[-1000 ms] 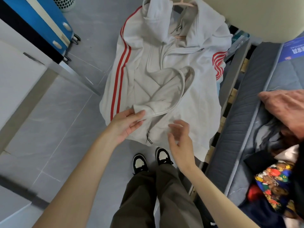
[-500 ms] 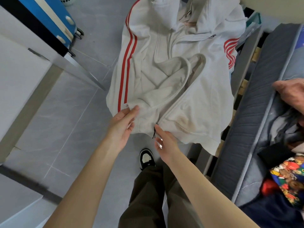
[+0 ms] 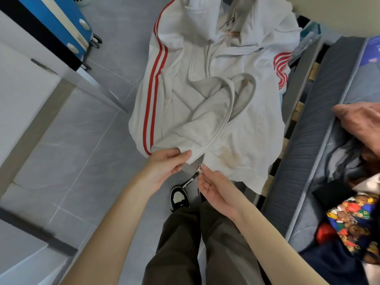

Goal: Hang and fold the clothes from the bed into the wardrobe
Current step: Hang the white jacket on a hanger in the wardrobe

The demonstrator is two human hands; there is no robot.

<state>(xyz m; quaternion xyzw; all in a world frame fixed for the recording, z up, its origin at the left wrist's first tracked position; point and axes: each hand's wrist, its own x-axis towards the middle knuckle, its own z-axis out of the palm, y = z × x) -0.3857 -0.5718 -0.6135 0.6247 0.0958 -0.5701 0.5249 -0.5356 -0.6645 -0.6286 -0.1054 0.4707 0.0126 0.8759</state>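
A white zip hoodie [image 3: 242, 128] with red sleeve stripes hangs in front of me, its front open at the bottom. My left hand [image 3: 164, 167] pinches the left bottom corner of the hem beside the zip. My right hand [image 3: 213, 186] is just below the right hem, fingertips at the metal zip slider [image 3: 199, 168], from which a black pull tag [image 3: 188, 183] dangles. More clothes [image 3: 353, 221] lie heaped on the bed at the right: a colourful cartoon-print piece, dark blue and grey items.
The grey mattress edge [image 3: 308, 140] and slatted bed frame run along the right. A blue suitcase [image 3: 61, 27] stands at the top left, with white furniture [image 3: 26, 95] on the left. Grey tiled floor [image 3: 82, 161] lies below, my shoe [image 3: 179, 197] on it.
My left hand has closed on the left hem corner. My right hand dropped to the zip slider at the hem, and the black pull tag now hangs free.
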